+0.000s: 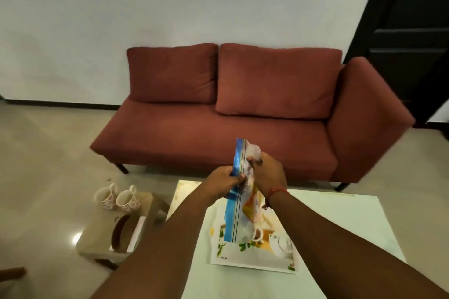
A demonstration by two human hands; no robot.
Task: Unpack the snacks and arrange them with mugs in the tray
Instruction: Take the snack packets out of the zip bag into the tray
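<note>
L hand [224,178] fingers [239,179] pinch the blue zip edge of the snack bag [239,204] at mid-height; R hand [267,173] fingers [252,160] are closed on the bag's clear upper part, just beside the L hand. The bag is held upright in the air w/ both hands, blue-striped seal side to the left, orange/yellow packet showing inside through the clear plastic; exact contents can't be read. R wrist has a red thread band [275,193].

Bag's lower end hangs over the tray [255,262], a white rectangular one w/ a printed teacup-and-flowers picture, lying flat on the pale green surface [340,216]; can't tell if the bag touches the tray.

Two mugs [117,198], white w/ pinkish pattern, stand side by side touching on a small beige stool [102,233] to the left of the surface, well apart from the tray. A dark brown oval thing lies on the stool's near part, too unclear to name.

Beyond the surface: rust-red sofa [230,114] against a white wall, dark door [410,31] at right, beige tiled floor [48,148]
</note>
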